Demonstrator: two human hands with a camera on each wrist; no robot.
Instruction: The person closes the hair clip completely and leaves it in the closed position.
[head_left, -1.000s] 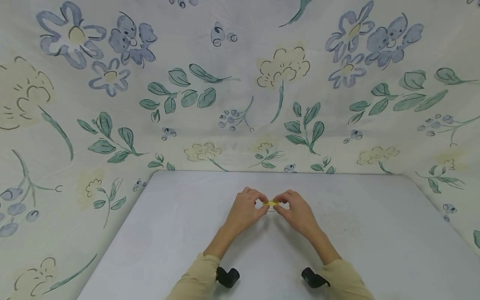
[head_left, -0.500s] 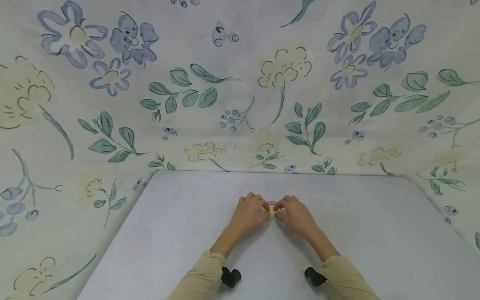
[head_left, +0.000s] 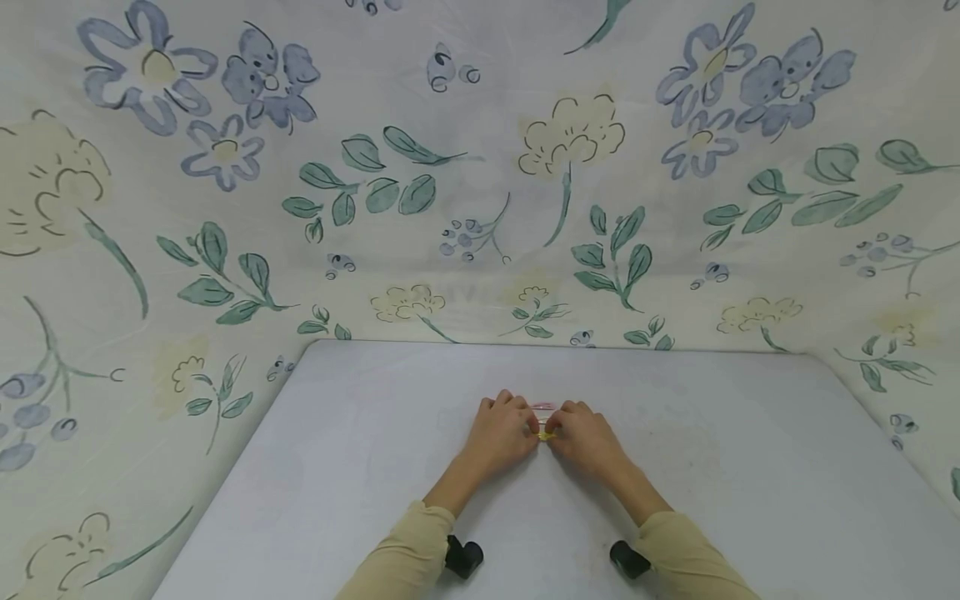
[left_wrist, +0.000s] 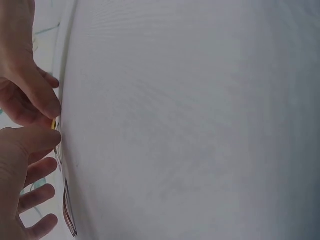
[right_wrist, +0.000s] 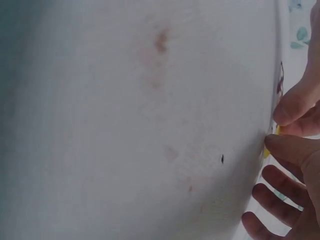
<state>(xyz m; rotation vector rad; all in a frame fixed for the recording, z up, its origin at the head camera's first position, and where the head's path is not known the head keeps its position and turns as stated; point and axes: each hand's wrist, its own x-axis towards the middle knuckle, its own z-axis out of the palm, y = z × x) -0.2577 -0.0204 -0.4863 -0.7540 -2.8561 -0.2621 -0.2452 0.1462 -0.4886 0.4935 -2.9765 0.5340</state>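
Note:
Both hands meet near the middle of the white table. Between them is a small yellow thing (head_left: 545, 435), mostly hidden by fingers, its kind too small to tell. My left hand (head_left: 501, 432) pinches it from the left between thumb and forefinger. From the other side my right hand (head_left: 588, 440) pinches it with thumb and forefinger. Just beyond the fingertips lies a thin pink thing (head_left: 543, 407), with pale lines in front of it. A thin, dark-reddish looped thing (left_wrist: 69, 210) shows below the left hand's fingers in the left wrist view. In the right wrist view a yellow edge (right_wrist: 267, 150) shows under the right thumb.
The white tabletop (head_left: 330, 450) stretches around both hands, with faint brownish stains (right_wrist: 161, 42) on the right part. A floral cloth (head_left: 480, 192) hangs behind and at the sides. Black wrist cameras (head_left: 465, 557) sit below both sleeves.
Both hands have come down and slightly nearer the person, with the yellow thing between them. The pink thing beyond them, hidden at first, has come into view.

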